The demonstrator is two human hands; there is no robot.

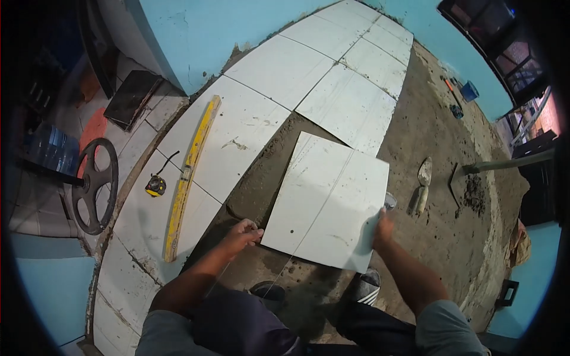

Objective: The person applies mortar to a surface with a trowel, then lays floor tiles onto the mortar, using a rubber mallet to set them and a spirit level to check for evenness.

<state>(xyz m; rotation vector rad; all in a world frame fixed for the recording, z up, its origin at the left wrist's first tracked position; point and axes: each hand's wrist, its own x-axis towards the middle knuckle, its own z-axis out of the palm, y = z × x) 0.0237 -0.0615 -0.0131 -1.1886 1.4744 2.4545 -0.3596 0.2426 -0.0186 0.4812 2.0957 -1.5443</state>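
Note:
A white floor tile lies tilted across wet grey mortar, with a thin line running over its face. My left hand is closed at its near left corner, fingertips on the edge. On the right edge, my right hand grips the same tile, its fingers partly hidden beside the rim. A small grey rounded thing shows right by those fingers. Laid white tiles border the gap on the far and left sides.
On the left tiles lie a yellow spirit level and a tape measure. Right of me, a trowel rests on the mortar near a long-handled tool. A blue container stands by the wall. A dark wheel is at left.

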